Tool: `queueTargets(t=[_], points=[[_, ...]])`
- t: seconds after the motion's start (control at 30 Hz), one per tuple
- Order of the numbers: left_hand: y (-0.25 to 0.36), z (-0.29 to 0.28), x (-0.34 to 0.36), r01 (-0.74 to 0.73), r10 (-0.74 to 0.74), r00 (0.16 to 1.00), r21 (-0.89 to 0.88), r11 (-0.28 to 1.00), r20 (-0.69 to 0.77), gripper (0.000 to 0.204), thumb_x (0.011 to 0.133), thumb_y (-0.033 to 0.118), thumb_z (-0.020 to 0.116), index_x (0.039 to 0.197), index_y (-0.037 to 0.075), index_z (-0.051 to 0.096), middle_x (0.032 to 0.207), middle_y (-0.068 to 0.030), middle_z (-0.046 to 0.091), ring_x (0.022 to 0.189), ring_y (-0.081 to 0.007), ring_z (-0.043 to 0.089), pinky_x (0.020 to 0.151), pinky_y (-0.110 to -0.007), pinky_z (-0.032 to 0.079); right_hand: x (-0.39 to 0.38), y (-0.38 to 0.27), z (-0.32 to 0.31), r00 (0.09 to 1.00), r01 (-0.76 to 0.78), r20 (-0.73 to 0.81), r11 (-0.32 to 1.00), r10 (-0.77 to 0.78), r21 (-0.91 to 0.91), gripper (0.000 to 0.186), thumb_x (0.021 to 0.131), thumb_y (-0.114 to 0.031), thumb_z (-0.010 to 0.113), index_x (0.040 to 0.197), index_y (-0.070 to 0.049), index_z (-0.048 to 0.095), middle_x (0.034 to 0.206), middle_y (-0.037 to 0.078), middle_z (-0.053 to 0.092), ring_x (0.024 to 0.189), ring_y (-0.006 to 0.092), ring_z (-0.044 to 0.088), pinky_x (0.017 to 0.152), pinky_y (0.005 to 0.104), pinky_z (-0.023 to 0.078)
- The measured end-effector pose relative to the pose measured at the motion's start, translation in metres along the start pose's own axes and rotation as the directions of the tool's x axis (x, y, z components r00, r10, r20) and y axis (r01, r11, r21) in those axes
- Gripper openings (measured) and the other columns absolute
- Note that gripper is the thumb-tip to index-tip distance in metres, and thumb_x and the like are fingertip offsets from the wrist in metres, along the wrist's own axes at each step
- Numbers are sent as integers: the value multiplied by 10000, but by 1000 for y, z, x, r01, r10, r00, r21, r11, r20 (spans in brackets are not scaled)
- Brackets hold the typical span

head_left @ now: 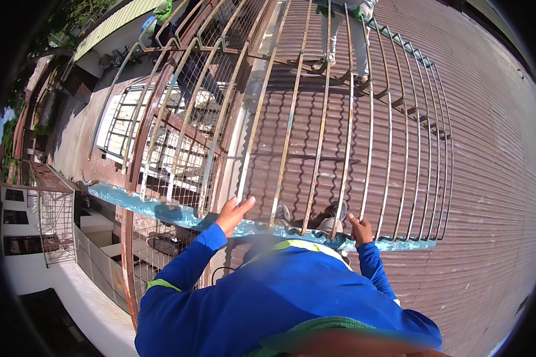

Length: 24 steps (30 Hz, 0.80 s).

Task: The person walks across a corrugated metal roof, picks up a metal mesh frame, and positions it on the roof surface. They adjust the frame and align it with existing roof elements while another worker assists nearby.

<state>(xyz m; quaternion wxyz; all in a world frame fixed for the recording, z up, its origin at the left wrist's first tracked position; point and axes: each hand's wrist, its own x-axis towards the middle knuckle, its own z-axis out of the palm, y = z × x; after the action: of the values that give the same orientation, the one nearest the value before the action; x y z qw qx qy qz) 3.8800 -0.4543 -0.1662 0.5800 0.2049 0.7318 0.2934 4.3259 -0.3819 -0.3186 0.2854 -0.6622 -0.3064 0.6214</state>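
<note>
A long metal grille (pixel 322 137) of rusty, bent bars stretches away in front of me. Its near edge is a beam of peeling light-blue paint (pixel 134 201), level with my waist. My left hand (pixel 235 215) rests against this beam, thumb and fingers stretched out and spread apart. Farther right, my right hand (pixel 361 230) is closed around the beam's edge, its fingers curled; their undersides are hidden. Below the bars, my shoes (pixel 330 225) stand on the corrugated roof.
Brown corrugated roofing (pixel 482 196) spreads to the right. At the far end, a person in grey trousers (pixel 356 44) stands by the grille; another person (pixel 190 77) is beyond the bars at left. Wire mesh with a rusty frame (pixel 128 262) borders a drop to a lower yard (pixel 71 140).
</note>
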Motion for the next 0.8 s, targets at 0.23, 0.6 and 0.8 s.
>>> queueTargets(t=[0.23,0.6,0.8], points=[[-23,-95,-23,37,-41,995,-44,998,-86,321,989,398,711,985,107,574,688,73,464,516,-34,355,468,-246,297,-29,29,107,998,-14,57,1000,13,20,348,889,-374,823,815,-154,564,593,-69,436,461,56,392,404,258,307],[-38,-202,-50,-44,32,991,-91,995,-128,366,1002,222,687,1250,8,521,820,-47,568,671,-132,564,609,-308,490,-46,38,209,990,141,7,990,-141,26,353,879,-322,844,1033,-34,709,846,-59,582,760,49,494,656,232,400],[10,-38,-100,-615,801,597,662,428,36,852,882,149,785,1568,-20,310,1584,-253,362,1476,-395,356,1207,-476,313,-40,25,226,991,127,42,991,-129,38,363,849,-332,857,861,-54,624,735,-37,559,672,76,497,601,267,427]])
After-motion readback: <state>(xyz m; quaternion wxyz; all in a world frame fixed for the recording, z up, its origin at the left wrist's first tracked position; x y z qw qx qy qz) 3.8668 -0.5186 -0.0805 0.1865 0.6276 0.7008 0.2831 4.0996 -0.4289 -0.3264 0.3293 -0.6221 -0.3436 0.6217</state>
